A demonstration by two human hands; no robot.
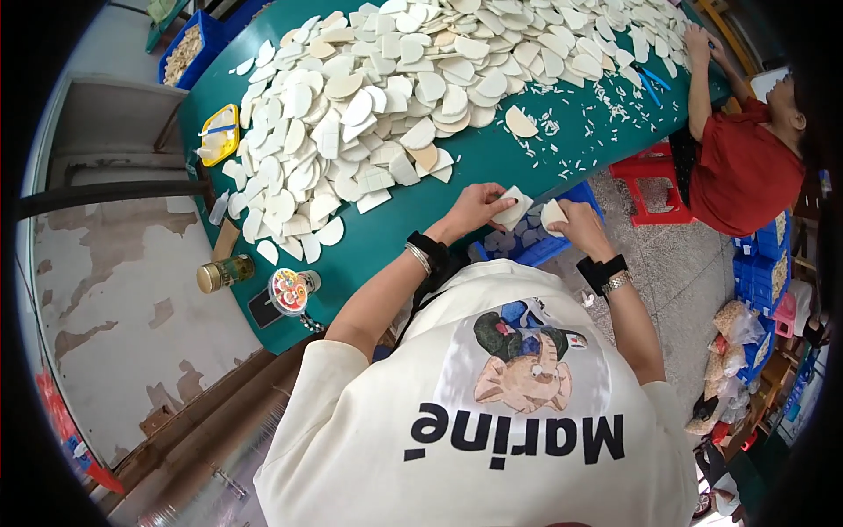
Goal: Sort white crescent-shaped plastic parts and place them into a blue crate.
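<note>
My left hand pinches a flat white piece with straight edges, just off the near edge of the table. Close beside it, my right hand is closed on another white piece, which has a rounded edge. The two pieces are apart, with a narrow gap between them. Below both hands stands a blue crate with pale pieces inside, partly hidden by my hands and shirt. A big heap of white and cream half-round pieces covers much of the green table. Their material is hard to tell.
Small white scraps and blue-handled pliers or cutters lie at the right. A yellow tray, a jar, a lidded cup and a phone sit at the left. A person in red works beside a red stool.
</note>
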